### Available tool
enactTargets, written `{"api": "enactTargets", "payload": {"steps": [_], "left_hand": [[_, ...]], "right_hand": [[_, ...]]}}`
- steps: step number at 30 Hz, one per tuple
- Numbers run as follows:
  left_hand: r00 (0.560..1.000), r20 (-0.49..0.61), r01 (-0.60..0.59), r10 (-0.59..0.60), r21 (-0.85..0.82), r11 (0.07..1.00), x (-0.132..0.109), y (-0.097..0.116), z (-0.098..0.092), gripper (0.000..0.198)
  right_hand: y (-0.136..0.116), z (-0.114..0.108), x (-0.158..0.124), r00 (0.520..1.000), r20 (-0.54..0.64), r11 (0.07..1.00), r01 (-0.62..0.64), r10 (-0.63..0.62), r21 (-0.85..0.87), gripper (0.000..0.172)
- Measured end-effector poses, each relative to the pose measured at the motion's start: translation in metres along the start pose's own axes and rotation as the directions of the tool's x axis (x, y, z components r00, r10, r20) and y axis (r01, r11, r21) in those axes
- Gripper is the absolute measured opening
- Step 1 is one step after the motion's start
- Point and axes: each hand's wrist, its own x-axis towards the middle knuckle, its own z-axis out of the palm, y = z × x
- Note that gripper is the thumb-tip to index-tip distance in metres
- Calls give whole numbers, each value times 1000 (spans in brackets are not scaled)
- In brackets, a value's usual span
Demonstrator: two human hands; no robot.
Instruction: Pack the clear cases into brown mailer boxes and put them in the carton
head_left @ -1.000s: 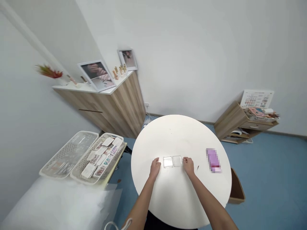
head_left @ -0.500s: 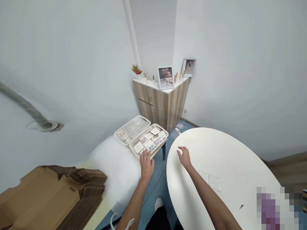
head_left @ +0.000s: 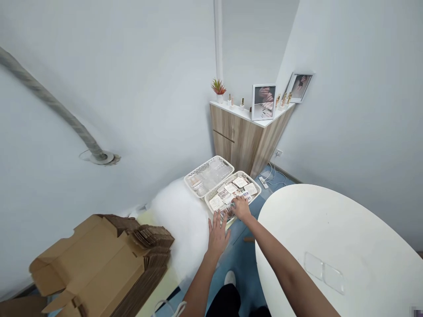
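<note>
My right hand [head_left: 241,208] is over the near side of a white perforated basket [head_left: 207,203], its fingers curled on a clear pack of coloured false nails [head_left: 246,194] that the hand partly covers. Brownish nails [head_left: 226,212] show in another pack just below those fingers. At the basket's near edge is my left hand [head_left: 218,233], fingers spread and nothing gripped in them. White cards [head_left: 216,202] lie among the packs inside. A second white basket [head_left: 193,175], holding clear plastic cases [head_left: 216,172], stands against the first on its far left.
A stack of flattened cardboard boxes [head_left: 95,255] is at left, beside a white fluffy heap [head_left: 180,220]. The round white table [head_left: 297,211] at right bears a clear two-part tray [head_left: 324,271]. A wooden cabinet [head_left: 244,145] fills the corner; cables and a power strip [head_left: 263,182] lie on the floor.
My right hand has moved left from above the table into the basket and closed on a nail pack. My left hand stays by the near edge. The view has swung left.
</note>
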Motion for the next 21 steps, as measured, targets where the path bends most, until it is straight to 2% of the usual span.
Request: {"api": "enactTargets", "payload": {"steps": [5,12,14,16,18,19,21], "left_hand": [[999,37,25,-25,-12,1000,0,3,-4,65],[999,1,45,-45,-71,996,0,-1,4,77],[998,-13,64,-66,-99,993,2,-2,5,79],[994,-41,99,-105,-129,987,5,1,3,80],[986,-80,130,-144,-161,978,9,10,1,78],[984,-96,133,-152,-178,975,12,17,1,76],[987,-108,95,-121,-218,971,15,39,3,74]], "right_hand": [[-20,7,18,977,197,994,92,-81,-51,21],[-19,4,23,952,269,989,145,-146,26,13],[-14,-1,18,967,175,978,165,-186,128,12],[-5,-8,10,988,-48,935,157,-150,318,9],[14,-18,-5,958,-284,819,137,33,557,8],[28,-24,-16,924,-348,739,124,157,662,12],[65,-36,-47,842,-379,568,109,384,816,23]]}}
